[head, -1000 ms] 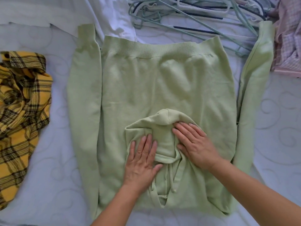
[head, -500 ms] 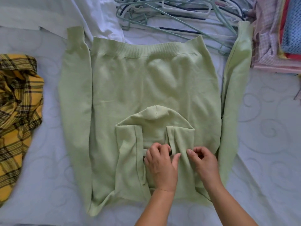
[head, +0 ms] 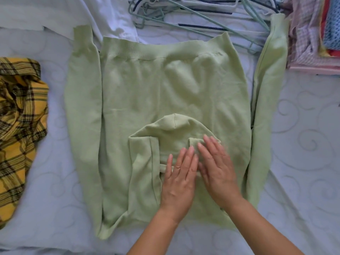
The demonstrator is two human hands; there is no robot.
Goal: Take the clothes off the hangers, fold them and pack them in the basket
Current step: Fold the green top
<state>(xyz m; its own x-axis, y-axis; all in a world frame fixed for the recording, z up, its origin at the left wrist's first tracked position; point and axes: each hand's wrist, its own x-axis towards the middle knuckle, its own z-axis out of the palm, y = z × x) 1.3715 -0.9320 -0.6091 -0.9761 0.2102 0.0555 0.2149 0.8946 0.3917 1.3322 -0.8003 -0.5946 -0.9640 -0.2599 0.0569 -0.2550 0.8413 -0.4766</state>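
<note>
A: On the bed (head: 303,162), where was the green hoodie (head: 165,89)?
B: Spread flat, sleeves out, hood (head: 171,131) folded onto its body.
A: Hands?
B: Left hand (head: 179,178) and right hand (head: 217,172) lay side by side, palms down, fingers straight, pressing the hood. Gripped nothing.
A: Basket?
B: Pink basket (head: 312,69) far right, hangers (head: 202,13) beyond.

Your hoodie (head: 147,92): matt green knit cloth, ribbed hem far. Left shirt (head: 20,115): woven plaid. Hangers (head: 193,13): smooth plastic. Bed (head: 303,144): quilted.

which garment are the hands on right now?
The light green hoodie, spread flat mid-bed. Both hands, left and right, press its folded-down hood. The yellow plaid shirt lies crumpled, untouched, at the left.
</note>
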